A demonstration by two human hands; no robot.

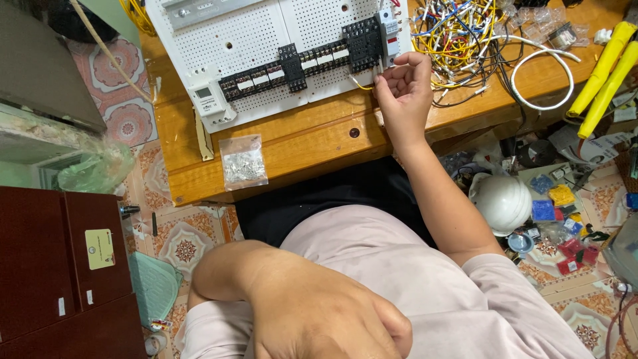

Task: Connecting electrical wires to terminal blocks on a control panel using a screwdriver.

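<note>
My right hand (402, 93) reaches up to the lower right edge of a white perforated panel (266, 33) lying on the wooden table (299, 143). Its fingertips pinch a short yellow wire (362, 85) just below a block of black sockets (362, 43) and a white breaker (389, 30). My left hand (319, 312) is close to the camera at the bottom, fingers curled shut against my pale shirt, with nothing visible in it.
A tangle of coloured wires (458, 33) and a white cable loop (541, 80) lie right of the panel. A small clear bag of metal parts (242, 163) sits near the table's front. Yellow-handled tools (605, 73), a white hard hat (502, 203) and a brown cabinet (60, 266) surround me.
</note>
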